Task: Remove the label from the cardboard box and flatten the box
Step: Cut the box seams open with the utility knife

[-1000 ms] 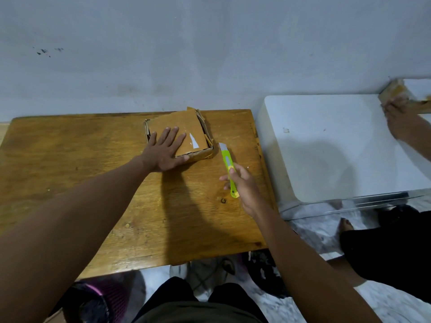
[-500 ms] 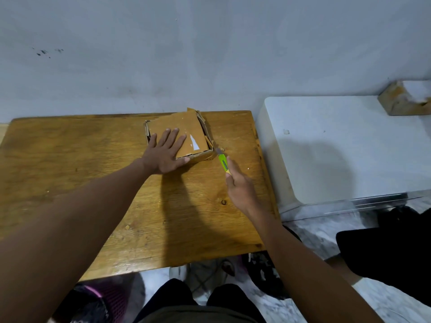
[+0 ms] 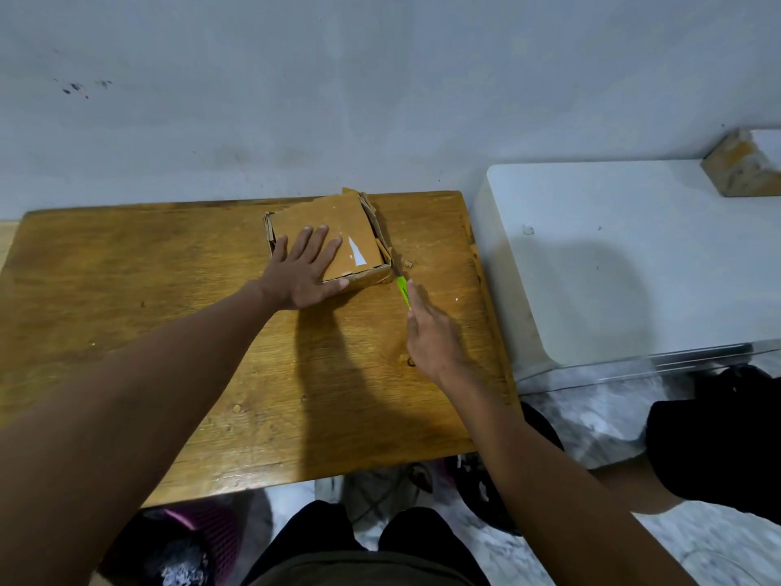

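Box sits at the far middle of the tabletop, a white label scrap on its lid. Left hand presses flat on it, fingers spread. Right hand pinches a green cutter, tip at the near right corner. Best to slice the seam shallowly, away from the bracing hand.

Wooden table against grey wall, white cabinet beside.
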